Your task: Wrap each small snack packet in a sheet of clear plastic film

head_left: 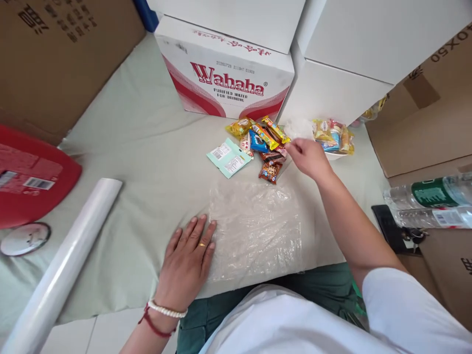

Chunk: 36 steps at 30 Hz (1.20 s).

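Note:
My left hand [188, 260] lies flat on the cloth with its fingers stretched out, at the left edge of a clear plastic bag [254, 231] spread in front of me. Farther off, my right hand [308, 156] has its fingers curled together at the right side of a small heap of wrapped snacks. What its fingertips pinch, if anything, is hidden. Close to them is the end of a yellow snack bar [276, 130]. The heap also has a blue packet [258, 142], a brown cookie packet [270, 172] and a mint-green packet [229, 157].
A Wahaba-style white and red water carton, printed Wahaha [228, 88], stands behind the snacks. More snacks fill a white bowl [334, 156] at right. A plastic film roll [70, 260] and a red package [33, 172] lie left. Water bottles [431, 191] lie at right.

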### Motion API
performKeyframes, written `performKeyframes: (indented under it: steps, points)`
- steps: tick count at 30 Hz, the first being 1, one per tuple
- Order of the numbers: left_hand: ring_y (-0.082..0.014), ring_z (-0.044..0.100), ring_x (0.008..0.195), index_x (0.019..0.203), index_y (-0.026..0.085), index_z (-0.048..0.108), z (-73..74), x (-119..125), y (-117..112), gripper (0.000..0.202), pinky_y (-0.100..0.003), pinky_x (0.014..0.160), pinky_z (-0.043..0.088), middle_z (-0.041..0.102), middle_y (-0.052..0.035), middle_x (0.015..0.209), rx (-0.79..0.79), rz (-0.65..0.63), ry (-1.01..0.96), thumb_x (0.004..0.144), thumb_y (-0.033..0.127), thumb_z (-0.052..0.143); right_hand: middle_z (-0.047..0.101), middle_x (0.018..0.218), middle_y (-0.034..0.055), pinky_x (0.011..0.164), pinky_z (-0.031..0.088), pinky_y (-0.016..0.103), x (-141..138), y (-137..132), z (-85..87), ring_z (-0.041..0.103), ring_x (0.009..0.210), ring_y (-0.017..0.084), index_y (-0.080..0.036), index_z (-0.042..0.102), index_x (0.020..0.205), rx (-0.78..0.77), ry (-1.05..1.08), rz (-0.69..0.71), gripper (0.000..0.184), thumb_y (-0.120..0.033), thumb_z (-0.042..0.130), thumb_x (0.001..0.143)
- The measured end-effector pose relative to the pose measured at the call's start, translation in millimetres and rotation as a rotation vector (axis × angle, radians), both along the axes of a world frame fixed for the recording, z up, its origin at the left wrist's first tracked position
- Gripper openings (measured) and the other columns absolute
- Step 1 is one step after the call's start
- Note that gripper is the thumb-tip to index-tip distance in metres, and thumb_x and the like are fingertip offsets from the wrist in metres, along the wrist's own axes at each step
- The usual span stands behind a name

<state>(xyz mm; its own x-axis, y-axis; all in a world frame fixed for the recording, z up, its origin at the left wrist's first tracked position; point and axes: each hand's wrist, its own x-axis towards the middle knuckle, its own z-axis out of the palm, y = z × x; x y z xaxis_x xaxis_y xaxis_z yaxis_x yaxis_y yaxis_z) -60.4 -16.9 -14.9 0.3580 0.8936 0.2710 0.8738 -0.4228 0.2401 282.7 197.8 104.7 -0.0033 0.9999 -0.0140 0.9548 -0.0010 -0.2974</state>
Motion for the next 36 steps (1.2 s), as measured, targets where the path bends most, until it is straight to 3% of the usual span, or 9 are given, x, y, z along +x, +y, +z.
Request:
performKeyframes:
  steps: [2, 6, 11, 14, 18, 23, 28, 32, 36]
  points:
    - [-0.0320, 0.045, 0.152, 0.169, 0.027, 0.026, 2.2, 2.2, 0.5, 0.064, -0.050, 0.125, 0.028, 0.044, -0.0102, 0.167, 0.002, 0.012, 0.008, 0.107, 0.029, 0.043, 0.075, 0.109, 0.0130, 0.077, 0.046, 0.033, -27.2, 36.9, -4.4, 0.066, 0.094, 0.026, -0.017, 0.073, 0.121, 0.106, -0.035, -0.008, 0.047, -0.053, 0.049, 0.101]
    - [-0.0313, 0.044, 0.153, 0.170, 0.027, 0.021, 4.3, 4.4, 0.6, 0.067, -0.050, 0.125, 0.027, 0.045, -0.0098, 0.167, -0.007, 0.017, -0.006, 0.106, 0.026, 0.042, 0.075, 0.114, 0.0140, 0.081, 0.048, 0.034, -55.7, 78.0, -15.0, 0.067, 0.101, 0.030, -0.019, 0.075, 0.117, -0.076, -0.176, 0.071, 0.038, -0.048, 0.066, 0.094]
    - [-0.0304, 0.042, 0.155, 0.169, 0.035, 0.020, 1.2, 0.4, -1.3, 0.072, -0.052, 0.126, 0.028, 0.040, -0.0062, 0.169, -0.055, 0.012, -0.042, 0.103, 0.021, 0.042, 0.073, 0.119, 0.0167, 0.088, 0.048, 0.036, -33.2, 97.2, -14.7, 0.065, 0.106, 0.032, -0.015, 0.072, 0.125, 0.013, -0.205, -0.038, 0.041, -0.044, 0.059, 0.100]
    - [-0.0312, 0.043, 0.154, 0.166, 0.040, 0.032, 0.2, -0.9, -1.9, 0.068, -0.054, 0.125, 0.029, 0.037, -0.0052, 0.171, -0.080, 0.020, -0.023, 0.101, 0.020, 0.043, 0.072, 0.121, 0.0194, 0.087, 0.050, 0.036, -19.5, 108.7, -20.9, 0.066, 0.106, 0.032, -0.012, 0.073, 0.123, -0.082, -0.265, -0.073, 0.043, -0.044, 0.063, 0.097]
    - [-0.0307, 0.044, 0.154, 0.162, 0.033, 0.043, 2.0, 0.3, -0.6, 0.058, -0.053, 0.125, 0.030, 0.041, -0.0069, 0.169, -0.070, 0.032, -0.004, 0.104, 0.029, 0.043, 0.072, 0.120, 0.0231, 0.087, 0.052, 0.036, -17.4, 118.0, -33.2, 0.068, 0.107, 0.033, -0.008, 0.073, 0.123, -0.165, -0.319, -0.076, 0.046, -0.040, 0.070, 0.090]
    - [-0.0324, 0.042, 0.154, 0.165, 0.027, 0.037, 2.7, 5.0, -1.3, 0.060, -0.053, 0.125, 0.028, 0.041, -0.0097, 0.169, -0.031, 0.018, 0.014, 0.106, 0.036, 0.042, 0.071, 0.121, 0.0250, 0.088, 0.054, 0.039, -18.6, 113.2, -36.3, 0.069, 0.109, 0.035, -0.009, 0.074, 0.124, -0.206, -0.336, -0.126, 0.045, -0.030, 0.076, 0.084]
    - [-0.0356, 0.043, 0.153, 0.170, 0.024, 0.019, -1.1, 16.3, -11.3, 0.068, -0.056, 0.126, 0.025, 0.038, -0.0140, 0.169, 0.019, 0.046, 0.049, 0.107, 0.033, 0.042, 0.074, 0.116, 0.0210, 0.083, 0.052, 0.034, -11.4, 92.7, -8.2, 0.070, 0.104, 0.032, -0.011, 0.075, 0.119, -0.117, -0.238, -0.146, 0.042, -0.031, 0.074, 0.082]
    - [-0.0364, 0.042, 0.154, 0.171, 0.024, 0.011, -2.5, 23.1, -17.8, 0.071, -0.059, 0.126, 0.023, 0.037, -0.0156, 0.169, 0.019, 0.068, 0.051, 0.107, 0.032, 0.041, 0.073, 0.094, 0.0105, 0.073, 0.046, 0.030, -9.3, 30.4, 21.8, 0.066, 0.087, 0.025, -0.014, 0.074, 0.104, -0.003, -0.024, -0.086, 0.031, -0.039, 0.065, 0.087]
    - [-0.0365, 0.041, 0.155, 0.171, 0.027, 0.012, -4.9, 23.0, -17.5, 0.070, -0.060, 0.126, 0.023, 0.036, -0.0145, 0.170, 0.011, 0.074, 0.018, 0.107, 0.032, 0.042, 0.060, 0.073, -0.0008, 0.062, 0.040, 0.026, -18.8, -70.9, 8.8, 0.055, 0.071, 0.016, -0.019, 0.065, 0.078, -0.492, 0.435, 0.199, 0.031, -0.050, 0.067, 0.081]
